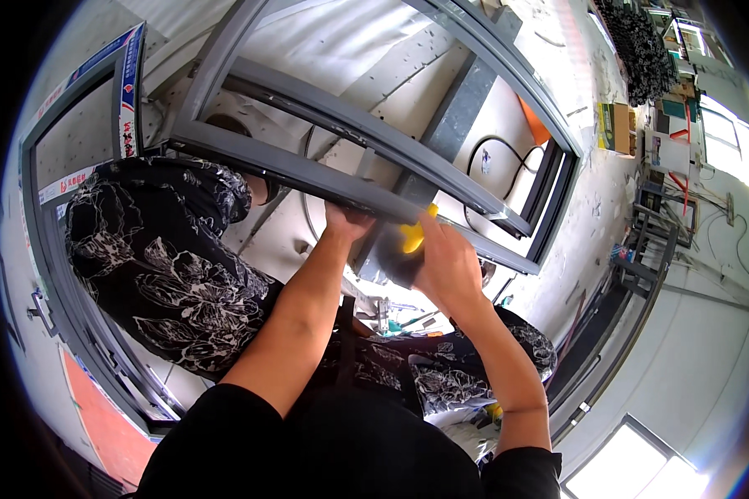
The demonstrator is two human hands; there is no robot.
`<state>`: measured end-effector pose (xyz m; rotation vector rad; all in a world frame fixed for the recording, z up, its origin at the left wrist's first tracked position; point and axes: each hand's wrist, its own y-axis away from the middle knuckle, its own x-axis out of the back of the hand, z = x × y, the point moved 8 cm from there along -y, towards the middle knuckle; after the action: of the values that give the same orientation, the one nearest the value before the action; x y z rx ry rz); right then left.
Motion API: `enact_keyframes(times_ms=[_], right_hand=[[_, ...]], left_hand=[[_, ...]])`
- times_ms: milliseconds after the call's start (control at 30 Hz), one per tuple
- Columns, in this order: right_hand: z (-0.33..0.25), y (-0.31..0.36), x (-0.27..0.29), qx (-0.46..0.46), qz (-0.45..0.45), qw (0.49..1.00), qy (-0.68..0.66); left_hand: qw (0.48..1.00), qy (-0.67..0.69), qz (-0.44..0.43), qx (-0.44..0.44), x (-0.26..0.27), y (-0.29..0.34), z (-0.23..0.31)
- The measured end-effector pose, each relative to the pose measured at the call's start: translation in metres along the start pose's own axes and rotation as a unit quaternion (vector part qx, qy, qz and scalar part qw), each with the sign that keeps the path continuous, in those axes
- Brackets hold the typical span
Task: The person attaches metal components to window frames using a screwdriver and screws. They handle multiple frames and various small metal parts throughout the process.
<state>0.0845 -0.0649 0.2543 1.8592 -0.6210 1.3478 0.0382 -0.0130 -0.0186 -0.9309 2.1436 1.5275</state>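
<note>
A dark grey metal window frame point(300, 166) slants in front of me across a grey beam point(456, 108). My left hand point(349, 221) grips its near bar from below, with the fingers mostly hidden under the bar. Beside the end of that bar, my right hand point(451, 259) is closed round a yellow-and-black tool point(413, 236). The tool is smeared by motion, so its kind does not show. It is close to the bar; whether they touch I cannot tell.
Another grey frame with printed edge film point(129, 96) leans at the left. A black cable point(474, 158) loops on the floor beyond the bar. Small tools point(383, 316) lie between my legs. Cartons point(614, 129) and a metal rack point(653, 249) stand at the right.
</note>
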Motion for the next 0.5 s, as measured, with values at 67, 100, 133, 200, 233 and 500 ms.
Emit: enact_keyframes(times_ms=[67,100,133,200,233,500], right_hand=[[-0.001,0.004,0.004,0.007,-0.007,1.000,0.005],[-0.002,0.002,0.007,0.007,-0.007,1.000,0.005],[-0.006,-0.001,0.013,0.029,0.013,0.999,0.040],[-0.011,-0.004,0.020,0.052,0.035,0.995,0.076],[-0.005,-0.005,0.018,0.001,0.024,1.000,-0.001],[-0.003,0.005,0.010,-0.019,-0.010,0.998,-0.064]], left_hand=[[1.000,0.002,0.004,0.003,-0.001,0.002,-0.002],[1.000,0.000,0.007,0.001,-0.001,0.003,-0.002],[1.000,-0.003,0.008,0.000,-0.004,0.003,-0.002],[1.000,-0.002,0.013,0.001,-0.004,0.004,-0.002],[1.000,-0.002,0.019,0.001,-0.002,0.004,-0.002],[1.000,-0.008,-0.012,0.001,-0.005,0.003,-0.001]])
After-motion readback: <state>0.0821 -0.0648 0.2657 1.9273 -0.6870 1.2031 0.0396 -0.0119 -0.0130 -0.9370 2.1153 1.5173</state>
